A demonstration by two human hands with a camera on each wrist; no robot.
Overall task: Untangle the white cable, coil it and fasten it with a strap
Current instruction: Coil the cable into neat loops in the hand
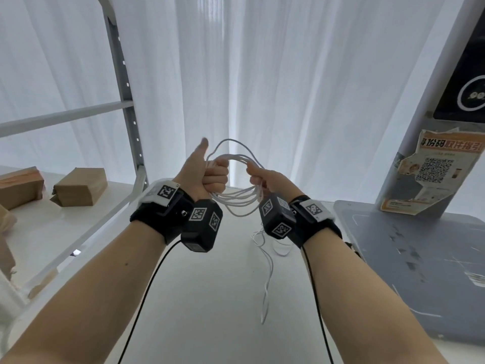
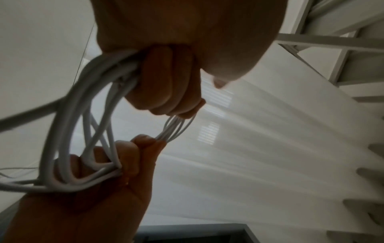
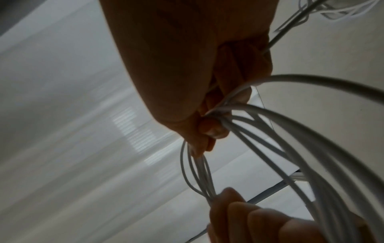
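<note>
White cable (image 1: 236, 179) is held above the surface (image 1: 210, 285) as loose loops. Left hand (image 1: 207, 174) fists one side, right hand (image 1: 259, 177) pinches the other, keeping turns gathered while its uncoiled tail hangs down.

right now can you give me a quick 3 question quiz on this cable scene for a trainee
1. True or false: the left hand has its fingers curled round the loops of the white cable.
2. Which part of the cable is not yet coiled? A) none, it is all in the loops B) a loose tail hanging below the right hand C) a tail draped over the cardboard boxes
3. Fill in: the left thumb points ____.

Key: 1 true; 2 B; 3 up
</note>
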